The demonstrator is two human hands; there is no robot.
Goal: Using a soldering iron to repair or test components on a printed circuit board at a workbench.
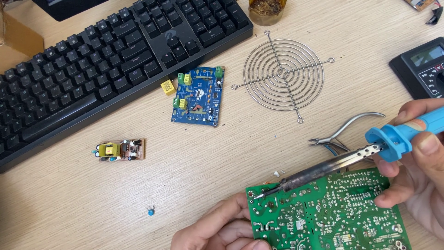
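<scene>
1. The green circuit board (328,215) lies solder side up at the near right edge of the bench (194,194), so its joints face the tool.
2. The left hand (222,229) pins the board's left edge, its grip closed on the corner, apparently to keep it from sliding.
3. The right hand (416,157) has its grip wrapped around the blue handle of the soldering iron (333,164), held low and slanted so the tip touches the board's upper left corner.
4. Small pliers (344,132) lie just behind the iron.
5. Farther off rest a wire fan guard (283,74), a blue circuit board (200,96), a small brown board (121,150), a loose blue capacitor (151,211), a black keyboard (92,65) and a multimeter (423,69).
</scene>
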